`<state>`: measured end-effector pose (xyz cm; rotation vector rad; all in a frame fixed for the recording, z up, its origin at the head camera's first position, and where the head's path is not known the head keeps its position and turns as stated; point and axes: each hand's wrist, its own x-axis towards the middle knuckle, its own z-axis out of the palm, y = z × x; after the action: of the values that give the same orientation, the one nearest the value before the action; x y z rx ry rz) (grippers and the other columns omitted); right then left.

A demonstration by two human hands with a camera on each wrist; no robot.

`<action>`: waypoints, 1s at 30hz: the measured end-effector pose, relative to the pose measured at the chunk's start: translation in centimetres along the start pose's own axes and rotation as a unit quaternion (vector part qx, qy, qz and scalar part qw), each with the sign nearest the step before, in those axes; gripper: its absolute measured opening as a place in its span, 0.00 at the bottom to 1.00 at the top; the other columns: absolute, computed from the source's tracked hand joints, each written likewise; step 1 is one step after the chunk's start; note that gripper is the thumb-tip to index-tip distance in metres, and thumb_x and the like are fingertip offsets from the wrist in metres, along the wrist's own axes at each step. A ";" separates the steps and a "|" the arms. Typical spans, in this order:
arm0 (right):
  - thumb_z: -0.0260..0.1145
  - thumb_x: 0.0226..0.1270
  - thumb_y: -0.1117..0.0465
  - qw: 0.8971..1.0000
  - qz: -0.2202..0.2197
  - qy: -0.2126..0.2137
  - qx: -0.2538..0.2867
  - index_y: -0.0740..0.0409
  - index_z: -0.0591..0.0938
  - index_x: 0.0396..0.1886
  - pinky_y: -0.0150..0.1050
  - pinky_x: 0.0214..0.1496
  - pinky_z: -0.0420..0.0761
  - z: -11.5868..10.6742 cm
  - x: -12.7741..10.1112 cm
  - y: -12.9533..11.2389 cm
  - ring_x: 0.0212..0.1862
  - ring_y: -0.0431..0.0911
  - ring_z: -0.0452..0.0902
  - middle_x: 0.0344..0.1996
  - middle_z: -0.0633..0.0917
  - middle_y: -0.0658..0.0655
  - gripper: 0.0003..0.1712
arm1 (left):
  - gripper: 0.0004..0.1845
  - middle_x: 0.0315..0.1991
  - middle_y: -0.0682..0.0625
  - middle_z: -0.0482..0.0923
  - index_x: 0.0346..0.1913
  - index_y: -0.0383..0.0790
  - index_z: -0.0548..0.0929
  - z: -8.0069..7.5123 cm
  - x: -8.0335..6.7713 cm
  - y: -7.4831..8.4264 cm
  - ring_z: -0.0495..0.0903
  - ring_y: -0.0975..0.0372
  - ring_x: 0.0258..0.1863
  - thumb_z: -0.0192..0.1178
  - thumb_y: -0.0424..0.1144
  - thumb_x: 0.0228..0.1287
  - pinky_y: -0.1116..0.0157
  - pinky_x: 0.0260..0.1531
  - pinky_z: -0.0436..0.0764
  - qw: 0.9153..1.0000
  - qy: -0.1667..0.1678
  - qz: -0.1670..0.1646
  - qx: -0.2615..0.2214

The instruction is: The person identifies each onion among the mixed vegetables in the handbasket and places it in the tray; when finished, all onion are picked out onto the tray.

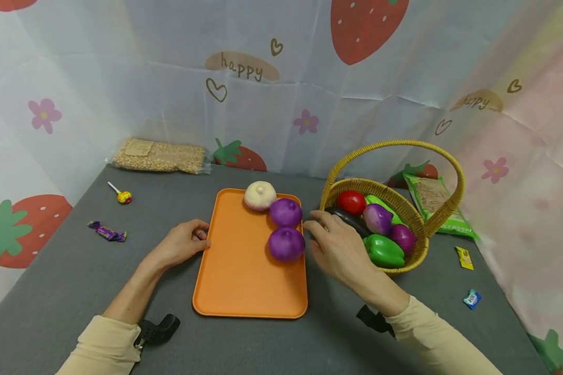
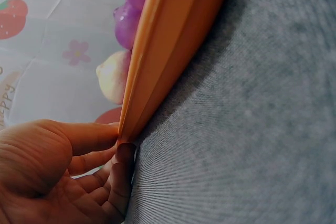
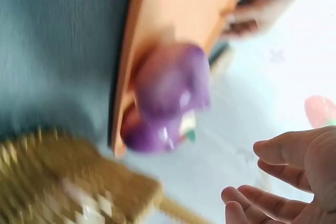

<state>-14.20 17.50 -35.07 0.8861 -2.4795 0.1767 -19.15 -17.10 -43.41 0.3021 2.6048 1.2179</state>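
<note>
My left hand (image 1: 184,244) pinches the left rim of an orange tray (image 1: 244,281), thumb on top and fingers curled at its side. Toward the tray's far right lie two purple toy onions (image 1: 286,244) and a white toy onion (image 1: 260,196). Between tray and wicker basket (image 1: 419,258), my right hand (image 1: 340,252) hovers with loosely bent, spread fingers and nothing in them. Inside the basket are a tomato (image 1: 351,202), an eggplant (image 1: 349,221), a green bell pepper (image 1: 383,251), a red onion (image 1: 403,238) and a purple-and-white vegetable (image 1: 377,219).
A bag of pale grains (image 1: 161,156) lies at the back left, near a lollipop (image 1: 122,196) and a purple-wrapped candy (image 1: 107,231). On the right are a green bag (image 1: 438,203), a yellow packet (image 1: 464,258) and a blue packet (image 1: 472,299). A printed curtain (image 1: 169,78) hangs behind.
</note>
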 end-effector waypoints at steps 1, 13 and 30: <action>0.74 0.53 0.65 1.000 0.007 0.006 0.004 0.56 0.83 0.46 0.45 0.46 0.83 -0.5 0.1 0.5 0.47 0.54 0.81 0.51 0.83 0.61 0.19 | 0.24 0.43 0.40 0.78 0.62 0.27 0.72 -0.1 0.0 0.1 0.76 0.58 0.36 0.59 0.36 0.67 0.64 0.37 0.73 1.000 0.000 0.001 0.000; 0.61 0.68 0.57 0.972 0.200 -0.125 0.007 0.62 0.74 0.62 0.60 0.44 0.79 -5.5 1.4 8.8 0.53 0.64 0.76 0.59 0.75 0.69 0.25 | 0.24 0.43 0.40 0.78 0.62 0.27 0.72 -0.3 -0.2 -0.2 0.76 0.58 0.36 0.59 0.37 0.67 0.64 0.37 0.73 1.000 0.005 0.004 0.003; 0.55 0.69 0.52 0.870 0.237 -0.431 0.045 0.77 0.59 0.69 0.61 0.62 0.70 -2.7 1.0 14.7 0.63 0.72 0.69 0.61 0.72 0.79 0.40 | 0.24 0.42 0.41 0.78 0.61 0.27 0.72 -0.1 -0.1 -0.1 0.76 0.59 0.34 0.59 0.36 0.67 0.64 0.37 0.73 1.000 0.001 0.003 -0.007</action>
<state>-22.95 29.17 -31.58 0.3854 -3.5349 0.0579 -19.09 -17.29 -43.40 0.3066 2.5976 1.2382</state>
